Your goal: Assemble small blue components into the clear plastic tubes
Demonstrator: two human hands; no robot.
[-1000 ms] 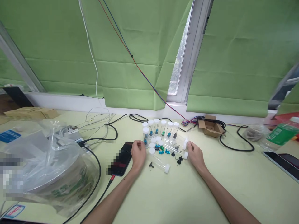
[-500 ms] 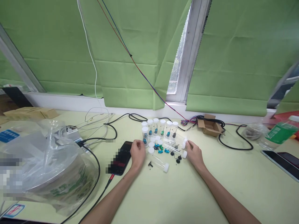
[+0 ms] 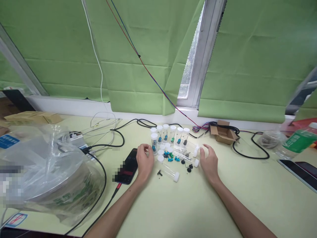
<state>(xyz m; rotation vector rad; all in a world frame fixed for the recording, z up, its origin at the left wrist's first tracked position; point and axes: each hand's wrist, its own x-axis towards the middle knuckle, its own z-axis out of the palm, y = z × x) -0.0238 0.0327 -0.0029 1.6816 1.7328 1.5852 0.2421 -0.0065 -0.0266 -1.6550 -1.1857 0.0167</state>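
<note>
My left hand [image 3: 145, 162] rests on the table beside the front left upright tube [image 3: 154, 145], its fingers loosely bent and a little apart, with nothing visible in them. My right hand [image 3: 209, 162] is open by the white caps of the clear tubes [image 3: 184, 153] lying on their sides, thumb and forefinger spread. Several clear tubes with white caps [image 3: 173, 128] stand in a cluster, holding small blue, green or dark parts. Loose blue pieces [image 3: 170, 159], black pieces [image 3: 189, 168] and white caps [image 3: 160, 158] lie in front. Another clear tube [image 3: 169, 172] lies nearest me beside a black T-shaped piece [image 3: 159, 173].
A phone [image 3: 127, 168] with a charging cable lies left of my left hand. Farther left sits a large plastic bag [image 3: 59, 178] around a round container. An open cardboard box [image 3: 224, 134], black cables [image 3: 250, 155], a bottle [image 3: 297, 142] and flat devices [image 3: 298, 173] are at the right.
My right hand has drawn back from the lying tube's cap and opened its fingers. My left hand's fingers have loosened, and it has shifted slightly up and left.
</note>
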